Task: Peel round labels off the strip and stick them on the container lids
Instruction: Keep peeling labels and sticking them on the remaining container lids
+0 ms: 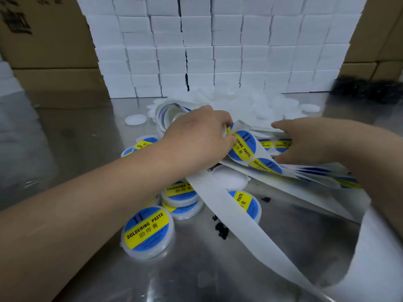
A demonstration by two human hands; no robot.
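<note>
Mid-counter point(250, 264), my left hand point(196, 136) pinches the strip point(242, 146); my right hand point(305, 140) straddles it, grip unclear. Labelled lids point(148, 228) lie below.

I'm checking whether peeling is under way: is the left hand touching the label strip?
Touching. The head view shows the left hand pinching the label strip at its bend, with the thumb tip against a blue and yellow label.
</note>
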